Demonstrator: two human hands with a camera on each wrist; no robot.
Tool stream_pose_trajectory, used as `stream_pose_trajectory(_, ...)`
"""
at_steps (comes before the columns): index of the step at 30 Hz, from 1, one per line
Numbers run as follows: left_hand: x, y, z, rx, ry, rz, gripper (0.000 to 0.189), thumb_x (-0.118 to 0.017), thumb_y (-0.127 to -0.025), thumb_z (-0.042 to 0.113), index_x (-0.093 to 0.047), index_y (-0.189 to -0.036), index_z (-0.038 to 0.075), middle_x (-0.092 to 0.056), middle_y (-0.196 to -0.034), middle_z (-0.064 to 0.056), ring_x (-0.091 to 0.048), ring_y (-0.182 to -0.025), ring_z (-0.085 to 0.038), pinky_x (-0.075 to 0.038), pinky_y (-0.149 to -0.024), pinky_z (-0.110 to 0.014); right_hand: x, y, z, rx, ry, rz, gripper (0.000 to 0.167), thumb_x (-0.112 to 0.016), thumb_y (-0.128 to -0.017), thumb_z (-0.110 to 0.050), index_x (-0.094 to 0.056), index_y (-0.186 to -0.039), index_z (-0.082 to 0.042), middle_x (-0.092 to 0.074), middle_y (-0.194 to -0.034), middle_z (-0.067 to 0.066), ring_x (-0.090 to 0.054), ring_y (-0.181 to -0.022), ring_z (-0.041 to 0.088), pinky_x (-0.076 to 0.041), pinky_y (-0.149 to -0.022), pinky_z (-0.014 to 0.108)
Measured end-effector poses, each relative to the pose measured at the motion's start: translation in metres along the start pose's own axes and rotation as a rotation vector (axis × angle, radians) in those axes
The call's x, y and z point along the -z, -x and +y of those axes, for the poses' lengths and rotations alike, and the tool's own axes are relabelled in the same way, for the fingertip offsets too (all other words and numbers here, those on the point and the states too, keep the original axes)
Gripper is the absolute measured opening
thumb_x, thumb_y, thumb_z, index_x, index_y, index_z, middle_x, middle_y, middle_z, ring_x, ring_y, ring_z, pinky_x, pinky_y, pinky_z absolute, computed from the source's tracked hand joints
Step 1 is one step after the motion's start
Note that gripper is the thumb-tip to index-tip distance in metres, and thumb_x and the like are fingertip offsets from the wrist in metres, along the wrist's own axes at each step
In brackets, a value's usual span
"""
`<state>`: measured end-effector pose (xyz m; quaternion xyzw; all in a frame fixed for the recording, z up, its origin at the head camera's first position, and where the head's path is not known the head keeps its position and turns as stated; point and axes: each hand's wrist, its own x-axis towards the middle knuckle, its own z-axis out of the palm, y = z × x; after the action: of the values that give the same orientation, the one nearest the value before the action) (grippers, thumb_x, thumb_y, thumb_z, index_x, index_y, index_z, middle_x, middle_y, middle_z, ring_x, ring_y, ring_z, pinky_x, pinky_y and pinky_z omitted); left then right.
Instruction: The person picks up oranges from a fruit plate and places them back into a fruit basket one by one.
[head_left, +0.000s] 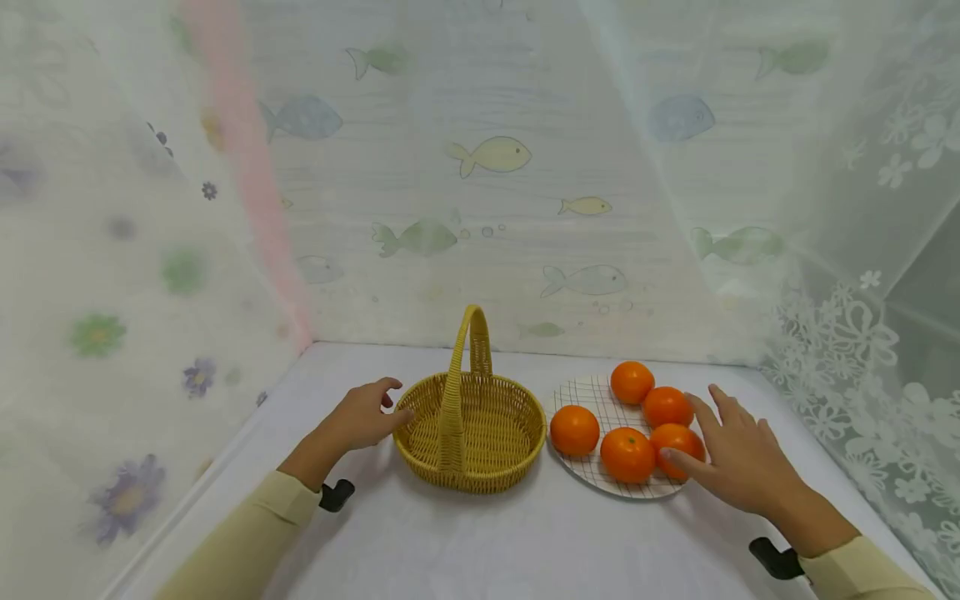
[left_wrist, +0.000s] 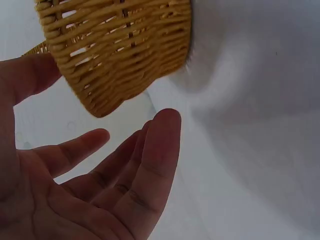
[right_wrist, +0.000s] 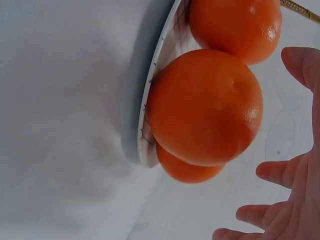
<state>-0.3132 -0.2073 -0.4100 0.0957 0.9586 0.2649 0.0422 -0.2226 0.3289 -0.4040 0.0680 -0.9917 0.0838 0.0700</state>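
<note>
A yellow woven basket (head_left: 491, 481) with a tall arched handle stands upright on the white cloth. At its left rim is my left hand (head_left: 367, 417), fingers spread and loosely bent. The left wrist view has the thumb close against the basket wall (left_wrist: 120, 50) and the other fingers apart from it; whether the thumb touches is hard to tell. To the basket's right, a round white plate (head_left: 600, 398) with a grid pattern bears several oranges (head_left: 627, 455). My right hand (head_left: 738, 458) hovers at the plate's right side, fingers spread, beside the nearest orange (right_wrist: 205, 107), gripping nothing.
White cloth (head_left: 517, 542) covers the table. Behind it hangs a pale sheet (head_left: 495, 275) printed with fish. Flower-patterned curtains flank the left (head_left: 97, 400) and right (head_left: 870, 408) sides. A black strap piece (head_left: 337, 496) sits on the left wrist.
</note>
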Motion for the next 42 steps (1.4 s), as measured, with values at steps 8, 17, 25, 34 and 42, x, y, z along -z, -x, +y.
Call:
stream_pose_trajectory(8,-0.015,-0.006,-0.002,0.111,0.276,-0.072,0.065,-0.069,-0.098,0.040,-0.048,-0.151,0.009,-0.058,-0.137,-0.024,-0.069,-0.098,-0.027,-0.063,-0.059,-0.033,-0.007,-0.002,-0.003,0.010,-0.019,-0.003,0.113,-0.062,-0.085,-0.079,-0.030,-0.160,-0.001,-0.028,-0.158,0.038,-0.045,-0.127,0.064,-0.041,-0.094,0.082)
stream_pose_trajectory(17,-0.022,-0.010,-0.002,0.178,0.476,-0.085,0.052,-0.059,-0.101,0.027,-0.049,-0.150,0.011,-0.058,-0.132,-0.021,-0.069,-0.098,-0.028,-0.065,-0.063,-0.041,-0.016,-0.004,-0.006,-0.017,-0.084,-0.045,0.118,-0.067,-0.079,-0.082,-0.032,-0.155,0.002,-0.038,-0.146,0.036,-0.053,-0.120,0.053,-0.053,-0.087,0.073)
stream_pose_trajectory(25,-0.025,-0.012,-0.003,0.181,0.577,-0.093,0.052,-0.046,-0.101,0.016,-0.047,-0.153,0.012,-0.058,-0.133,-0.022,-0.068,-0.101,-0.029,-0.065,-0.067,-0.045,-0.022,-0.002,-0.004,-0.022,-0.110,-0.029,0.109,-0.077,-0.079,-0.070,-0.037,-0.147,0.005,-0.044,-0.136,0.033,-0.063,-0.104,0.043,-0.055,-0.088,0.067)
stream_pose_trajectory(34,-0.024,-0.013,-0.005,0.204,0.680,-0.117,0.055,-0.043,-0.101,0.012,-0.042,-0.156,0.012,-0.053,-0.143,-0.025,-0.068,-0.105,-0.030,-0.065,-0.071,-0.049,-0.026,-0.004,-0.001,-0.003,-0.116,0.008,0.097,-0.088,-0.076,-0.052,-0.040,-0.143,0.000,-0.046,-0.129,0.028,-0.063,-0.094,0.036,-0.058,-0.083,0.064)
stream_pose_trajectory(42,-0.023,-0.009,-0.003,0.197,0.715,-0.135,0.060,-0.044,-0.099,0.011,-0.038,-0.158,0.013,-0.049,-0.147,-0.028,-0.065,-0.109,-0.032,-0.065,-0.073,-0.050,-0.028,-0.004,0.001,-0.014,-0.108,0.006,0.088,-0.090,-0.075,-0.046,-0.047,-0.141,-0.007,-0.049,-0.129,0.025,-0.063,-0.094,0.036,-0.058,-0.080,0.064)
